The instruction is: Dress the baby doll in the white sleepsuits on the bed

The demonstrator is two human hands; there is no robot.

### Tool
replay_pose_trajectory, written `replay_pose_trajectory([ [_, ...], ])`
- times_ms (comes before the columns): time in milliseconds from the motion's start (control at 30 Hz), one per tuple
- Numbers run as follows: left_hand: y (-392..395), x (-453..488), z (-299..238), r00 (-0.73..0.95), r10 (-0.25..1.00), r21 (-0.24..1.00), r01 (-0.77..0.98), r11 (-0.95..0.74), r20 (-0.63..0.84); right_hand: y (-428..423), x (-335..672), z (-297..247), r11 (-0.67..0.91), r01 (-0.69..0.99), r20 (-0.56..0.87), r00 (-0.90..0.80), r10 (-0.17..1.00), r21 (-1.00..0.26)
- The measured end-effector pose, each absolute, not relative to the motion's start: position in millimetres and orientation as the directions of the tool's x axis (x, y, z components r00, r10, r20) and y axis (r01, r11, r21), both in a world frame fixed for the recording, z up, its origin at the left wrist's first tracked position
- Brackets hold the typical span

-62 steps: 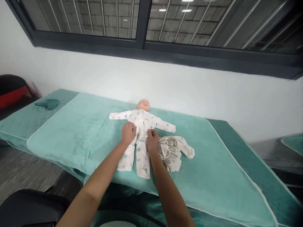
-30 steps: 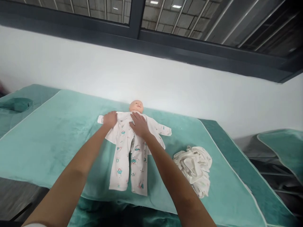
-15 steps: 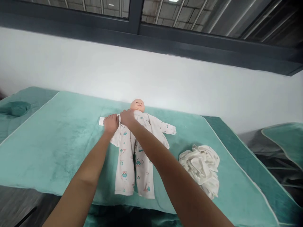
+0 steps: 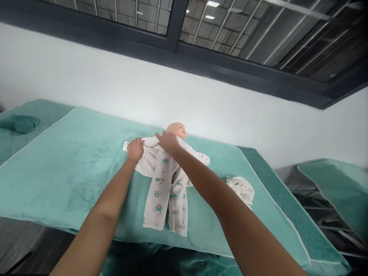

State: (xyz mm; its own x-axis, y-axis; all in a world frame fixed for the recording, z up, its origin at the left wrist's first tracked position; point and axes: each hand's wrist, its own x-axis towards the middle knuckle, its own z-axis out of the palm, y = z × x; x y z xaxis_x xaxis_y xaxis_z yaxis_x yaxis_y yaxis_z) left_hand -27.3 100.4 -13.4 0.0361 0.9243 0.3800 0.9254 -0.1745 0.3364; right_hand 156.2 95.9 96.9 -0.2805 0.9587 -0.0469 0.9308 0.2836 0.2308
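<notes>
A baby doll (image 4: pixel 176 129) lies face up on the bed, its head at the wall side and turned to the right. It wears a white printed jacket (image 4: pixel 198 155) and matching trousers (image 4: pixel 158 203). My left hand (image 4: pixel 135 148) is closed around the jacket's sleeve on the left, with the cuff poking out beyond my fist. At the doll's shoulder on that side, my right hand (image 4: pixel 167 141) grips the jacket near the neck, its fingertips partly hidden. Between my hands a white stretch of sleeve shows, and the jacket's front panel (image 4: pixel 146 163) hangs spread below it.
A crumpled white cloth (image 4: pixel 241 189) lies to the right, partly behind my right forearm. The green bed cover (image 4: pixel 71 165) runs along a white wall (image 4: pixel 115 84) below a dark window frame (image 4: pixel 172 42). Another green-covered surface (image 4: pixel 336 184) stands at the far right.
The doll's body and head have rolled to the right, and its trousers have shifted. My right hand has moved right, away from my left, opening a gap where the sleeve shows. The view has tilted.
</notes>
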Motion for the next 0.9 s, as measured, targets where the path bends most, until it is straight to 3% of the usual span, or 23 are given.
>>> replay_pose_trajectory([
  [267,91,-34,-22,0.032,0.928,0.311,0.937,-0.156,0.370,89,173,111,0.224,0.928,-0.074,-0.212,0.974,0.298],
  [433,89,-36,-25,0.041,0.932,0.323,0.932,-0.165,0.359,86,175,116,0.237,0.932,-0.085,-0.222,0.971,0.274],
  [533,88,-37,-24,0.022,0.930,0.382,0.908,-0.172,0.367,86,180,118,0.213,0.950,-0.072,-0.202,0.977,0.230],
  [633,80,-38,-19,-0.075,0.883,0.466,0.868,-0.172,0.464,86,177,111,0.209,0.957,-0.025,-0.208,0.978,0.203],
  [733,67,-37,-13,-0.005,0.856,0.390,0.892,-0.230,0.516,87,163,95,0.248,0.954,-0.004,-0.251,0.968,0.170],
  [833,56,-36,-9,0.125,0.888,0.283,0.920,-0.270,0.442,90,149,83,0.281,0.952,-0.021,-0.281,0.960,0.117],
  [900,54,-36,-9,0.114,0.908,0.280,0.929,-0.241,0.402,92,149,79,0.302,0.953,-0.005,-0.302,0.953,0.035],
])
